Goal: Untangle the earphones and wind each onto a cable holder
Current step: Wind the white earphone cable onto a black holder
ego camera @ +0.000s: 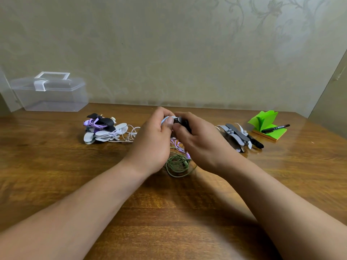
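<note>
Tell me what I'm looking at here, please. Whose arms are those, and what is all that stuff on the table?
There is just one picture, taken by a camera worn on a person's head, so you see what they see looking down. The two arms are that person's own. Their left hand and right hand meet in the middle, and their grip is closed on a small cable holder, part light blue, part black.

Below the hands, on the wooden table, lies a loose green earphone cable with a purple cable beside it.

To the left is a pile of holders with earphones already wound on. To the right are spare holders, green sticky notes and a black marker. At the back left stands a clear plastic box.
</note>
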Available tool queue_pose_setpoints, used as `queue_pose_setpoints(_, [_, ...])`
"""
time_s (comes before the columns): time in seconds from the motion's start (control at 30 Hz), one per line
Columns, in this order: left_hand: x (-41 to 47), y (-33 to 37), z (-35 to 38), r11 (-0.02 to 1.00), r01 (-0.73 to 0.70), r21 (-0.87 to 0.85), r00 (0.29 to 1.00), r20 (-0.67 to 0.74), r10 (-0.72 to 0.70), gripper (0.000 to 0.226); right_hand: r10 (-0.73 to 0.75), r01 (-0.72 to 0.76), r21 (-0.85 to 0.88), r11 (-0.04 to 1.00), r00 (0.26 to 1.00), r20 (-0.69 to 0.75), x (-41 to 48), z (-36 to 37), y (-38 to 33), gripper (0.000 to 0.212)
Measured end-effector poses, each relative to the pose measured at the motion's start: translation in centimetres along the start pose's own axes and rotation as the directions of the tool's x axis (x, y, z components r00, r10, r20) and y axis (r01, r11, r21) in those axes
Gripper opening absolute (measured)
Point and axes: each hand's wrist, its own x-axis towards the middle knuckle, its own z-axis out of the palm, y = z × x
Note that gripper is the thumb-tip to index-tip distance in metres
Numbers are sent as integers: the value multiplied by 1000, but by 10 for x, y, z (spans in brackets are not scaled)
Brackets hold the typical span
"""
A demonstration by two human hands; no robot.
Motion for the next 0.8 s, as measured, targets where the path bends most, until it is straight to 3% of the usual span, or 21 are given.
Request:
queue_pose_setpoints(0.1, [0, -1, -1, 1000, 19, 3, 1000, 12, -19, 22, 14, -11, -31, 999, 994, 105, -2, -4, -2, 45])
queue_pose_setpoints(0.2, [-1, 0, -1, 997, 82, 5, 995, 57, -82, 29, 37, -26, -84, 996, 991, 132, 1, -3, 1, 47])
queue_pose_setpoints(0.4, [-1, 15, -3, 883, 296, -366, 949, 219, -227, 40, 57, -53, -91, 994, 998, 39, 6, -6, 10, 51])
queue_pose_setpoints(0.53, [0, 18, -13, 851, 350, -391, 908, 363, -206, 37, 64, -64, -48, 997, 998, 8, 7, -11, 14, 50])
queue_pose_setpoints(0.67, [1, 18, -16, 840, 360, -406, 911, 348, -222, 31, 47, -46, -60, 997, 999, 17, 6, -13, 13, 51])
queue_pose_setpoints(0.8, [1, 17, -14, 863, 309, -401, 934, 299, -195, 24, 18, -20, 51, 998, 999, 44, 3, -13, 11, 50])
